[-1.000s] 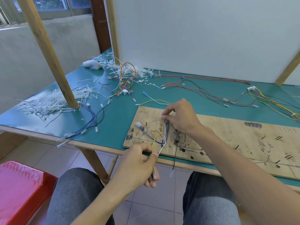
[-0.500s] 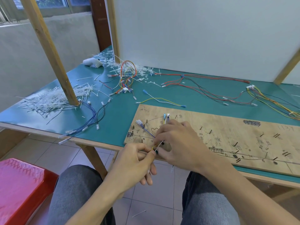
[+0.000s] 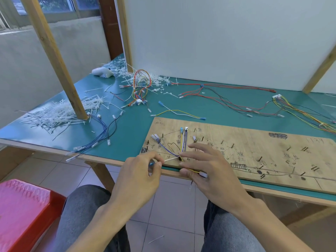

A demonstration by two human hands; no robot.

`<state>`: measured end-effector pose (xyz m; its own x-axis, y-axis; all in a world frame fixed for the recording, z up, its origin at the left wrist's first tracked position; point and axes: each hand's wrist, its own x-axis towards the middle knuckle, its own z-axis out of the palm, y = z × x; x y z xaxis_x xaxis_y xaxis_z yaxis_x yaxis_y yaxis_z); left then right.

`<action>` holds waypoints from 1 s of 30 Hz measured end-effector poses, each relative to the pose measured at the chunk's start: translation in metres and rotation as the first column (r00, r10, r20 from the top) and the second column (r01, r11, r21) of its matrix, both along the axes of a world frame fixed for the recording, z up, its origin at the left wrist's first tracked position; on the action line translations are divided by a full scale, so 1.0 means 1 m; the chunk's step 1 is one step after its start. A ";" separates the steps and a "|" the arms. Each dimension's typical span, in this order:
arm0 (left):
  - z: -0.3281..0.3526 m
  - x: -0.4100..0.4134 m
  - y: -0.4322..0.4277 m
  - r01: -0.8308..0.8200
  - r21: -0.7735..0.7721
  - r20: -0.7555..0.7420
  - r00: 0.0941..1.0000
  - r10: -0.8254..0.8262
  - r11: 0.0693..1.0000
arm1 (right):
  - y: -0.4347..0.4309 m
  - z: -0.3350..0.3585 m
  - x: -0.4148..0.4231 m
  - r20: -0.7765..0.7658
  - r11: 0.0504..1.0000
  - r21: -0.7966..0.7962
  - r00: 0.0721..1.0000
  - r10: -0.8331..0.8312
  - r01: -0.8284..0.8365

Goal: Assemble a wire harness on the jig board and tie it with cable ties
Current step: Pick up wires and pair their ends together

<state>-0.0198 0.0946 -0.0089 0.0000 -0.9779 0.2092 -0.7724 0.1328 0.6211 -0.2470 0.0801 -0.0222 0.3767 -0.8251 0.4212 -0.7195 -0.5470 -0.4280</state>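
The green counter (image 3: 138, 122) and the long wooden board (image 3: 254, 151) on it lie just as they did a moment ago, with the board along the front edge. What has changed is the hands. Half a second ago they were close together at the board's front left corner. Now they have pulled a little apart, and two wires stretch out between them.

The left hand (image 3: 140, 177) sits just off the counter's front edge. Its grip is closed: thumb and finger pinch the end of a white wire (image 3: 171, 159) with a small blue tip. The right hand (image 3: 212, 171) lies over the front edge of the board with its fingers spread out flat. A yellow wire (image 3: 192, 170) runs under its thumb to a small white plug (image 3: 203, 174) by the palm. I cannot tell if that hand is gripping the wire or only pressing on it.

On the board's left end, a few wires come together at one spot between the hands. A yellow one and a purple one (image 3: 185, 140) run up from there to a blue tip and a white tip side by side. Another purple wire (image 3: 167, 150) runs up and left to two white plugs. Small dark pins stand up from the wood, and there are pen marks on it.

Behind the board, loose wires in many colours lie on the counter. A pile of white cable ties (image 3: 60, 113) lies at the far left, around a wooden post (image 3: 54, 55).
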 end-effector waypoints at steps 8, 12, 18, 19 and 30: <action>0.009 -0.006 0.000 -0.013 -0.244 0.387 0.915 0.110 0.970 | -0.004 -0.004 -0.008 0.006 1.000 -0.010 1.000 0.028 -0.028; 0.017 -0.008 -0.007 0.102 -0.352 0.586 0.799 0.134 0.930 | -0.008 -0.002 -0.009 0.017 0.998 0.009 0.998 0.065 -0.065; 0.011 -0.031 -0.010 0.338 -0.198 0.532 0.825 -0.188 0.920 | -0.011 0.003 -0.010 -0.004 0.995 0.027 0.995 0.101 -0.101; 0.009 -0.031 -0.010 0.335 -0.193 0.512 0.836 -0.196 0.922 | -0.011 0.004 -0.010 -0.007 0.994 0.040 0.994 0.106 -0.106; 0.007 -0.032 -0.014 0.374 -0.181 0.547 0.807 -0.223 0.910 | -0.011 0.003 -0.013 0.098 0.983 0.119 0.987 0.129 -0.140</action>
